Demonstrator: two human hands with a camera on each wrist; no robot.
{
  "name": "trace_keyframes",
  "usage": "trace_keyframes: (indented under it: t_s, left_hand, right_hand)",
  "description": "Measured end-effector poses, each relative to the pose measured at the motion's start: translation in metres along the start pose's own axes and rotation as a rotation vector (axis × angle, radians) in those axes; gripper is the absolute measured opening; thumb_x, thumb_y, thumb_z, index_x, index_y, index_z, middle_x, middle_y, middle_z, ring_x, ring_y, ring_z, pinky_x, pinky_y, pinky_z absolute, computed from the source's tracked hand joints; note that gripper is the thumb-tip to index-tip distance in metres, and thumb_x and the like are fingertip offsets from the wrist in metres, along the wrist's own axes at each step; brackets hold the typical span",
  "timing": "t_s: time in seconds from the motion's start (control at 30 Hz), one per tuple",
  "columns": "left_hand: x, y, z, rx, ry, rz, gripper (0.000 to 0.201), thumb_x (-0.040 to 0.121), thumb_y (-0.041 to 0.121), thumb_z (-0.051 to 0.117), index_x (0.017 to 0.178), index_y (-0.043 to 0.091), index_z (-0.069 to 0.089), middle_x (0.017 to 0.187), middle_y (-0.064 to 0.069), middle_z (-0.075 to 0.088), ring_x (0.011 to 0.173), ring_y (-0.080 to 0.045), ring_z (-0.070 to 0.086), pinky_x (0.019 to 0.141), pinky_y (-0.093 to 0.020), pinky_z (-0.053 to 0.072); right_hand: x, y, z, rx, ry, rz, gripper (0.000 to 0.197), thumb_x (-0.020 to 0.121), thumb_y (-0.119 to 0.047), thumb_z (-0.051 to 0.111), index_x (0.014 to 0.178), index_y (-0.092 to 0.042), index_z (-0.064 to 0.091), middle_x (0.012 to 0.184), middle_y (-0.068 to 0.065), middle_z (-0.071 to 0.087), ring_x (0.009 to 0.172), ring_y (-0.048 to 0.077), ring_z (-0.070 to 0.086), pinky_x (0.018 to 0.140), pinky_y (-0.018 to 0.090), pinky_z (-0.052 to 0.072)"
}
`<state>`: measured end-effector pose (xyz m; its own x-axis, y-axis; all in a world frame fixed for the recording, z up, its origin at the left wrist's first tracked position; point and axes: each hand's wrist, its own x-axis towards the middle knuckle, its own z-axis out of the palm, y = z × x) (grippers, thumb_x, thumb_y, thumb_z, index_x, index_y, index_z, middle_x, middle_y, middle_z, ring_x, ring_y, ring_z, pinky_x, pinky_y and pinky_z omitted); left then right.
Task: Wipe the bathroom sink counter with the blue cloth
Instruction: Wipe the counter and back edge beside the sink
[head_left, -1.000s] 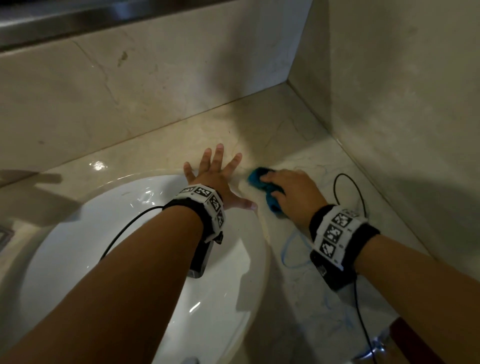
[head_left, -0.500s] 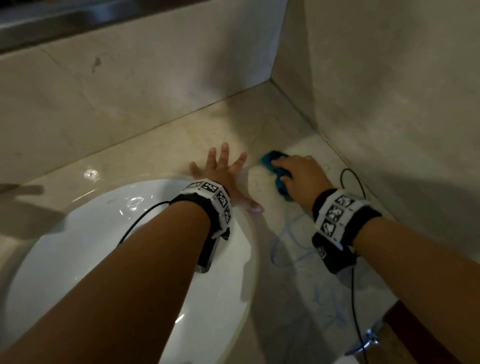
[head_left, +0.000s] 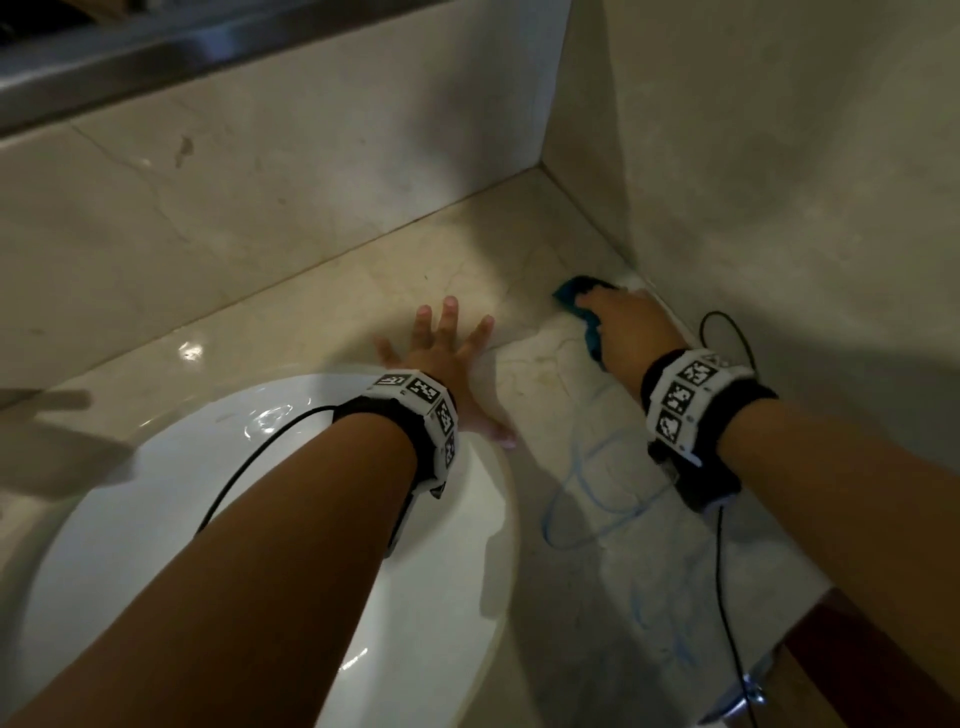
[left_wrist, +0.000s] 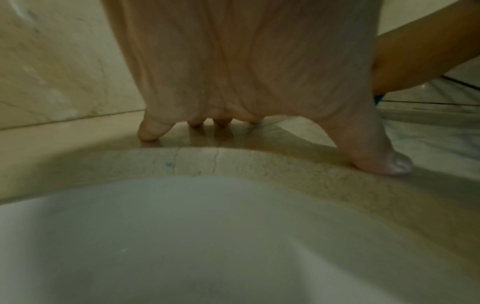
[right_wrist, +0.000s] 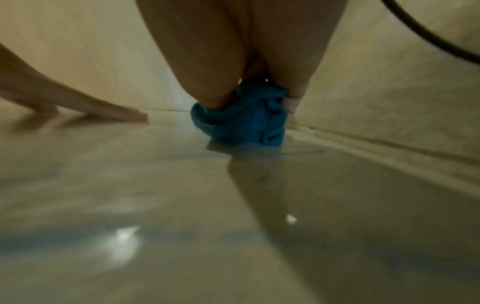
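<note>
Counter: beige polished marble counter (head_left: 332, 306), blue scribbles near front; judge overlapping passes w/ firm pressure.
Sink: white oval basin (head_left: 156, 519).
L hand (head_left: 441, 358): flat, fingers splayed, braces on counter by sink rim.
R hand (head_left: 631, 327): bunches small blue cloth (right_wrist: 249, 117), prob. touching side wall seam.

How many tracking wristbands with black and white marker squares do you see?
2. One marker wristband is on the left wrist above the white sink basin; the other wristband is on the right wrist over the marble counter.
</note>
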<state>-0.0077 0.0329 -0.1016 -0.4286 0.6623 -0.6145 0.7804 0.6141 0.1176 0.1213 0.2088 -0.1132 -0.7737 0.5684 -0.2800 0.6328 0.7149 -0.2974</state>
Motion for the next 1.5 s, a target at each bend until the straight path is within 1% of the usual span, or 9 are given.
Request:
trace_keyframes:
  t_s: [0.17, 0.4, 0.53, 0.63, 0.77, 0.97, 1.17, 1.33, 1.5]
  left_hand:
    - [0.003, 0.001, -0.001, -0.041, -0.010, -0.014, 0.138, 0.044, 0.076, 0.074, 0.142, 0.049, -0.020, 0.151, 0.005, -0.035, 0.141, -0.028, -0.028, 0.108, -0.069, -0.004]
    - [0.004, 0.003, -0.006, -0.048, -0.035, -0.032, 0.141, 0.042, 0.075, 0.076, 0.142, 0.049, -0.019, 0.152, 0.006, -0.034, 0.141, -0.027, -0.027, 0.107, -0.070, -0.001]
    - [0.007, 0.004, -0.008, -0.048, -0.049, -0.030, 0.143, 0.040, 0.074, 0.078, 0.141, 0.050, -0.020, 0.151, 0.007, -0.035, 0.141, -0.028, -0.028, 0.105, -0.073, 0.000]
    - [0.007, 0.004, -0.007, -0.050, -0.032, -0.030, 0.142, 0.039, 0.074, 0.077, 0.141, 0.051, -0.020, 0.151, 0.007, -0.035, 0.141, -0.027, -0.027, 0.106, -0.072, 0.001]
    - [0.009, 0.002, -0.005, -0.050, -0.022, -0.030, 0.143, 0.038, 0.075, 0.077, 0.141, 0.051, -0.019, 0.151, 0.008, -0.034, 0.142, -0.027, -0.026, 0.105, -0.073, 0.003]
    - [0.007, 0.004, -0.006, -0.047, -0.021, -0.026, 0.141, 0.041, 0.073, 0.078, 0.142, 0.050, -0.018, 0.152, 0.008, -0.034, 0.142, -0.027, -0.026, 0.105, -0.074, 0.004]
    - [0.005, 0.003, -0.006, -0.014, 0.000, -0.013, 0.141, 0.041, 0.076, 0.076, 0.142, 0.049, -0.018, 0.153, 0.005, -0.032, 0.143, -0.027, -0.023, 0.106, -0.072, 0.004]
    - [-0.005, 0.009, 0.000, 0.013, 0.037, 0.027, 0.125, 0.056, 0.071, 0.072, 0.148, 0.039, -0.007, 0.157, -0.006, -0.020, 0.146, -0.030, -0.011, 0.112, -0.062, 0.011]
    - [-0.020, 0.015, 0.014, 0.066, 0.063, 0.121, 0.115, 0.068, 0.067, 0.067, 0.151, 0.028, -0.003, 0.158, -0.010, -0.014, 0.146, -0.031, -0.005, 0.117, -0.050, 0.012]
  right_hand:
    - [-0.031, -0.019, 0.020, 0.083, 0.030, -0.215, 0.044, 0.088, -0.002, 0.050, 0.130, -0.013, 0.052, 0.138, 0.014, 0.048, 0.119, 0.036, 0.047, 0.106, 0.039, 0.035]
    - [0.003, 0.007, -0.005, 0.198, 0.150, 0.001, 0.044, 0.088, 0.007, 0.043, 0.130, -0.006, 0.051, 0.139, 0.018, 0.045, 0.127, 0.032, 0.044, 0.107, 0.026, 0.026]
    - [-0.015, -0.009, 0.006, 0.204, 0.107, -0.029, 0.045, 0.089, 0.005, 0.043, 0.131, -0.009, 0.050, 0.141, 0.018, 0.043, 0.128, 0.034, 0.041, 0.108, 0.026, 0.025]
    - [-0.035, -0.022, 0.020, 0.215, 0.037, -0.071, 0.040, 0.092, -0.006, 0.046, 0.130, -0.015, 0.053, 0.136, 0.017, 0.045, 0.122, 0.032, 0.044, 0.098, 0.015, 0.025]
    - [-0.028, -0.011, 0.017, 0.176, 0.046, -0.148, 0.042, 0.088, 0.000, 0.048, 0.127, -0.014, 0.055, 0.130, 0.017, 0.052, 0.116, 0.034, 0.049, 0.102, 0.027, 0.032]
    - [-0.027, 0.024, -0.004, 0.150, 0.146, 0.140, 0.049, 0.086, 0.004, 0.048, 0.131, -0.014, 0.051, 0.137, 0.015, 0.048, 0.122, 0.032, 0.049, 0.106, 0.030, 0.035]
    - [-0.060, -0.008, 0.021, 0.100, 0.072, -0.028, 0.048, 0.088, 0.003, 0.042, 0.132, -0.014, 0.049, 0.140, 0.012, 0.046, 0.123, 0.034, 0.041, 0.108, 0.031, 0.027]
    - [-0.047, 0.008, 0.021, 0.173, 0.096, -0.035, 0.046, 0.089, 0.004, 0.042, 0.130, -0.014, 0.052, 0.133, 0.016, 0.051, 0.118, 0.034, 0.045, 0.104, 0.032, 0.033]
    - [-0.036, 0.022, 0.017, 0.089, 0.144, 0.075, 0.047, 0.089, 0.000, 0.045, 0.134, -0.012, 0.046, 0.144, 0.014, 0.041, 0.128, 0.033, 0.040, 0.110, 0.032, 0.020]
